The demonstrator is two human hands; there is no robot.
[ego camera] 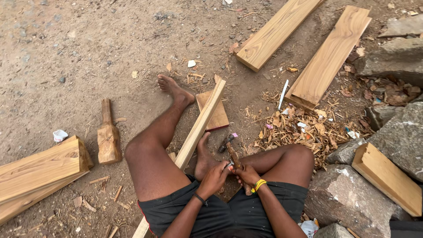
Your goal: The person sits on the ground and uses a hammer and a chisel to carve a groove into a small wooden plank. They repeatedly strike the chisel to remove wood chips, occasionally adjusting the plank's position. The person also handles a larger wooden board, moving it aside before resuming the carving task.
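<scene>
Hammer, held in both hands, over our lap.
Our left hand and right hand have fingers wrapped on its wooden handle; head beside our foot, batten across our legs.

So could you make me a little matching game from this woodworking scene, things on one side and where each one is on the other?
Things:
1. hammer
2. wooden mallet
3. pile of wood shavings
4. long wooden strip

Places:
A. lying on the dirt to the left of the legs
B. in front of the stones, right of the legs
C. held by both hands, left hand and right hand
D. running between the legs, over a small square board

Pairs: 1-C, 2-A, 3-B, 4-D
</scene>
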